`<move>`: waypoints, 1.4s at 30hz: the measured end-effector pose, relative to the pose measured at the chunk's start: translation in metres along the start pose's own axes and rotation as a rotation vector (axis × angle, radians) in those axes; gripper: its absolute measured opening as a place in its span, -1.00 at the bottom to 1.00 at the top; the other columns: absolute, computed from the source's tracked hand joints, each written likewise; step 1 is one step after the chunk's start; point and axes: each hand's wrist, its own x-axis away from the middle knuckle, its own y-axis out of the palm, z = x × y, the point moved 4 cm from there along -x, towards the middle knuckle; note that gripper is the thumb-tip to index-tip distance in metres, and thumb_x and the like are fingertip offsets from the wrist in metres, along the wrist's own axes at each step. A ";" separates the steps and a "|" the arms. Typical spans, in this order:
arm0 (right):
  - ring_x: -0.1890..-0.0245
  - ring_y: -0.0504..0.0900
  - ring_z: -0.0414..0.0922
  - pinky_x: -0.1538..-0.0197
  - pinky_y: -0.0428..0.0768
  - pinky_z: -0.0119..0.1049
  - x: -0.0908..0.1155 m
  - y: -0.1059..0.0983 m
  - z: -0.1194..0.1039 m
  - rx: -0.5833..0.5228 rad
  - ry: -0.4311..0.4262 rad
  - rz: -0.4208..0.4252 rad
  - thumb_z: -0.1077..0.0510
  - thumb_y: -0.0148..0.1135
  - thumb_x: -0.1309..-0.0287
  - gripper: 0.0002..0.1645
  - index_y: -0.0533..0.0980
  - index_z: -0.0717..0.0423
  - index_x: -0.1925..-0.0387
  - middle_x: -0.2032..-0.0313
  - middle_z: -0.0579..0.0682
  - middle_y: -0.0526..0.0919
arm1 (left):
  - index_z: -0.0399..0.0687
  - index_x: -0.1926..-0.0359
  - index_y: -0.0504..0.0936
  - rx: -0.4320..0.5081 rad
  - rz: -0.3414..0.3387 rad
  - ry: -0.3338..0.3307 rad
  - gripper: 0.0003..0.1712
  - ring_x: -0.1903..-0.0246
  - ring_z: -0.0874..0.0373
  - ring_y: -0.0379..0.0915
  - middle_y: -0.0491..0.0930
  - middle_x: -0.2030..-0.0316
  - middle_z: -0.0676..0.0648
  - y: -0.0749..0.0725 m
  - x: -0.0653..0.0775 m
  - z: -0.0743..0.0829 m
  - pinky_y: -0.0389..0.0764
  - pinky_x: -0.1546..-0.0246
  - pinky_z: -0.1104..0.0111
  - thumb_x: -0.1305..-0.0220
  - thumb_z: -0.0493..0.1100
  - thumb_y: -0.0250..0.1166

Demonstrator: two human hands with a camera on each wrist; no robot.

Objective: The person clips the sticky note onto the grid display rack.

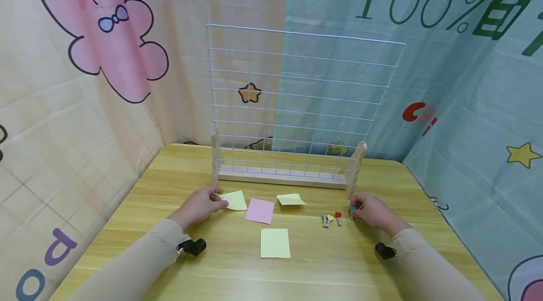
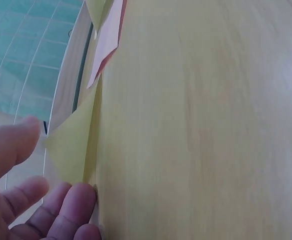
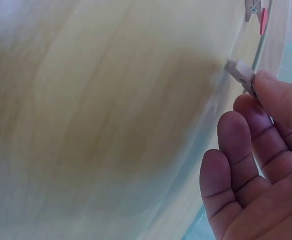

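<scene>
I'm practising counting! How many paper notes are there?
4: yellow note by the left hand, pink note right of it, second yellow note farther right, third yellow note in front. Any stacked underneath would be hidden.

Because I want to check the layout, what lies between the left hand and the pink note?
One yellow note is between the left hand and the pink note; the head and left wrist views both show this.
</scene>
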 end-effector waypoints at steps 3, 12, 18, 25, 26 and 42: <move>0.27 0.52 -0.08 0.20 0.49 -0.23 -0.001 0.000 0.000 -0.008 0.000 0.010 0.28 0.40 -0.30 -0.85 0.56 0.16 0.17 0.25 0.00 0.65 | -0.21 -0.26 0.59 0.015 0.027 -0.008 -0.43 0.20 0.11 0.59 0.69 0.06 -0.10 0.001 0.000 0.002 0.57 0.20 0.32 -0.38 0.00 0.44; 0.21 0.54 -0.05 0.14 0.57 -0.22 -0.002 0.000 0.000 -0.047 0.043 0.024 0.27 0.40 -0.31 -0.78 0.63 0.24 0.04 0.19 0.05 0.69 | -0.24 -0.28 0.57 0.057 0.032 -0.024 -0.47 0.09 0.05 0.58 0.63 -0.09 -0.20 0.009 0.000 0.007 0.64 0.02 0.19 -0.43 -0.04 0.35; 0.21 0.54 -0.05 0.14 0.58 -0.20 0.002 -0.002 -0.004 -0.070 0.058 0.040 0.23 0.40 -0.32 -0.75 0.63 0.26 0.03 0.18 0.05 0.70 | -0.29 -0.28 0.55 0.204 0.044 -0.116 -0.49 0.13 0.05 0.61 0.65 -0.04 -0.22 0.013 -0.002 0.012 0.64 0.18 0.33 -0.49 -0.05 0.25; 0.23 0.55 -0.08 0.20 0.57 -0.25 0.006 -0.002 -0.012 -0.065 0.022 0.053 0.21 0.39 -0.34 -0.78 0.63 0.24 0.06 0.22 0.02 0.70 | -0.25 -0.12 0.65 0.238 0.094 -0.167 -0.56 0.19 0.04 0.57 0.64 0.10 -0.16 0.016 -0.005 0.013 0.59 0.25 0.35 -0.58 0.04 0.20; 0.24 0.56 -0.08 0.20 0.57 -0.25 0.005 -0.002 -0.014 -0.058 0.015 0.057 0.22 0.39 -0.35 -0.81 0.63 0.23 0.08 0.23 0.01 0.70 | -0.24 -0.10 0.66 0.217 0.104 -0.165 -0.58 0.21 0.05 0.57 0.64 0.12 -0.15 0.016 -0.006 0.012 0.57 0.28 0.35 -0.57 0.04 0.22; 0.13 0.67 -0.08 0.11 0.66 -0.15 0.006 -0.005 -0.049 -0.062 -0.085 0.089 0.23 0.23 -0.48 -0.76 0.63 0.25 -0.06 0.11 0.05 0.77 | -0.18 -0.17 0.65 0.027 0.200 -0.022 -0.68 0.02 -0.04 0.54 0.63 -0.11 -0.22 0.010 -0.004 0.018 0.58 0.02 0.17 -0.45 -0.23 0.29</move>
